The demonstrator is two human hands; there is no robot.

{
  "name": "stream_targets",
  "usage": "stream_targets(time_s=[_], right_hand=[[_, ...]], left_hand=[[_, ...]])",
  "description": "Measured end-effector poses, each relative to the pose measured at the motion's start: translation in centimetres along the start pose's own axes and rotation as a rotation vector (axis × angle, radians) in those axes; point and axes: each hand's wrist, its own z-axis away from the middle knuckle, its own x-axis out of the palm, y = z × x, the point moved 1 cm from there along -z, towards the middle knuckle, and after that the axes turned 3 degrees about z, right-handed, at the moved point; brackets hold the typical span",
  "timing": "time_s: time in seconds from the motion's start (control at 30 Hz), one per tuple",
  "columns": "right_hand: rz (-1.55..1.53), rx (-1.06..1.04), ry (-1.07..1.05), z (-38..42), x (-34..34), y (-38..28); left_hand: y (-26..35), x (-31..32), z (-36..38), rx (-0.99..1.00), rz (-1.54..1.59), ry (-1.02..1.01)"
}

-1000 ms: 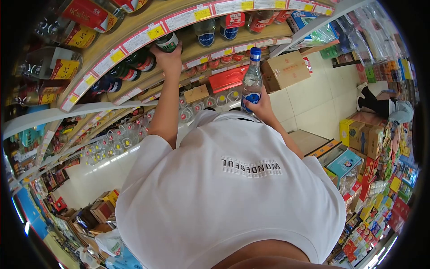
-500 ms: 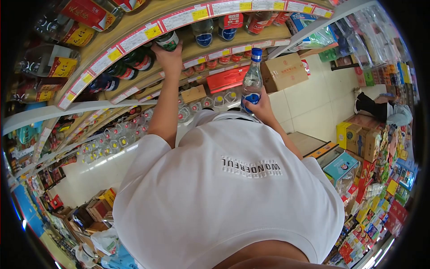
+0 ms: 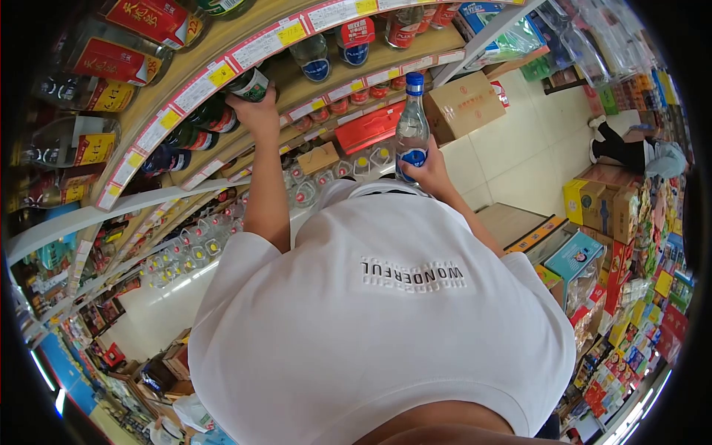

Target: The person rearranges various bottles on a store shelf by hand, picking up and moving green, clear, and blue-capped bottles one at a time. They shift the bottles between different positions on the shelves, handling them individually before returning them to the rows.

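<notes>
My left hand (image 3: 254, 117) reaches into the shelf at the upper left, its fingers wrapped round a dark green bottle (image 3: 251, 86) with a white and green label. Beside that bottle lie more dark green bottles (image 3: 213, 116) on the same shelf level. In my right hand (image 3: 429, 172) is a clear glass bottle (image 3: 412, 132) with a blue cap and a blue oval label, held upright by its lower part in front of my body. To the right of my left hand, clear bottles with blue labels (image 3: 316, 70) stand on the shelf.
Price tags line the curved shelf edge (image 3: 222, 73). Below are a red box (image 3: 368, 127), a cardboard box (image 3: 464, 106) and large clear jugs (image 3: 361, 162). Another person (image 3: 627, 148) is at the far right, near stacked cartons (image 3: 602, 210) and packed goods.
The view has shifted slightly, and the shelf bottles appear further left. My left hand remains on the green bottle, and my right hand still holds the clear bottle.
</notes>
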Motion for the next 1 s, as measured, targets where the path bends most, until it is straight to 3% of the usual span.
stream_targets(time_s=[0.3, 0.33, 0.5, 0.6, 0.63, 0.73, 0.83, 0.93, 1.0], right_hand=[[0.009, 0.039, -0.046, -0.4, -1.1, -0.6], [0.008, 0.028, -0.032, -0.4, -1.2, -0.5], [-0.004, 0.051, -0.033, -1.1, -2.3, -0.8], [0.007, 0.099, -0.056, -1.5, -2.9, -1.5], [0.015, 0.113, -0.061, -1.6, -3.0, -1.6], [0.013, 0.096, -0.039, -1.9, -3.2, -0.9], [-0.019, 0.063, -0.016, -2.1, -3.4, 0.1], [-0.028, 0.102, -0.031, -2.3, -4.1, 0.4], [-0.034, 0.096, -0.018, -2.4, -4.9, 0.4]], left_hand=[[-0.5, 0.3, 1.2, 0.065, -0.037, -0.013], [0.1, 0.3, 1.7, -0.029, 0.014, -0.037], [-0.8, 1.1, 4.5, 0.078, 0.263, -0.017], [0.8, 0.2, 7.8, 0.303, -0.319, 0.006], [2.5, 0.3, 8.4, 0.419, -0.331, 0.009], [4.4, 1.4, 8.7, 0.484, -0.238, -0.079], [6.0, 4.2, 9.1, 0.09, 0.052, -0.438], [8.9, 7.9, 9.9, 0.15, 0.125, -0.614], [10.5, 11.0, 10.3, 0.14, 0.214, -0.615]])
